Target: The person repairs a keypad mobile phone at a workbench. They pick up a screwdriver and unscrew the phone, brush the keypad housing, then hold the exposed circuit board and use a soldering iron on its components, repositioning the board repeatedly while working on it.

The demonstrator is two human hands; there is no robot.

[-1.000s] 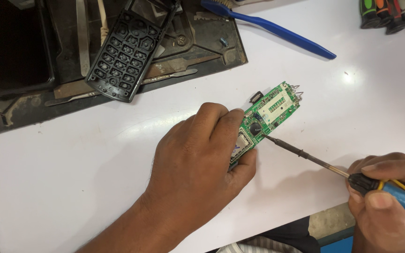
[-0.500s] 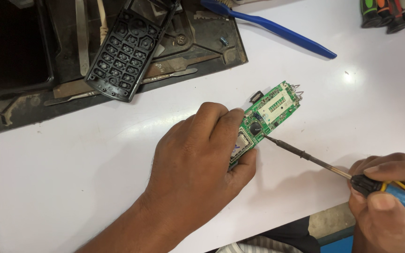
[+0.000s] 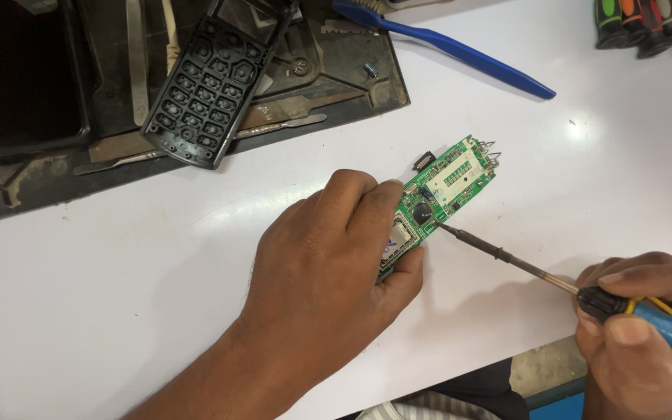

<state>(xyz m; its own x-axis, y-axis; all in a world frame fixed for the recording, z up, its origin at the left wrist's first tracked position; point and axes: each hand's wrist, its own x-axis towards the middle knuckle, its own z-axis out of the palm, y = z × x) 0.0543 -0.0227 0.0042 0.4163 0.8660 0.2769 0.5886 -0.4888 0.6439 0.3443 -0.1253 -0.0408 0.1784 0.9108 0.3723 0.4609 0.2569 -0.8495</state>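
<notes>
Near the middle of the white table (image 3: 118, 311), a green circuit board (image 3: 449, 187) lies flat, and everything else sits around it. The left hand (image 3: 328, 272) covers the board's near end, fingers pressed together on top and thumb against its lower edge, pinning it down. The right hand (image 3: 647, 327), down and right of the board, is closed around the blue handle of a soldering iron (image 3: 507, 257), whose tip touches the board beside a round black component (image 3: 422, 211). A small loose black part (image 3: 424, 161) lies just above the board; a black keypad frame (image 3: 211, 85) rests on a dark tray (image 3: 40, 187) up and left of it, and a blue brush (image 3: 460, 50) lies above. Judging from the contact, the tip could skid onto neighbouring parts if the board shifts under the fingers, and lingering heat could lift a pad; the fingertips also sit close to the hot tip. Compared with a second ago, board, hands and iron are essentially unchanged.
</notes>
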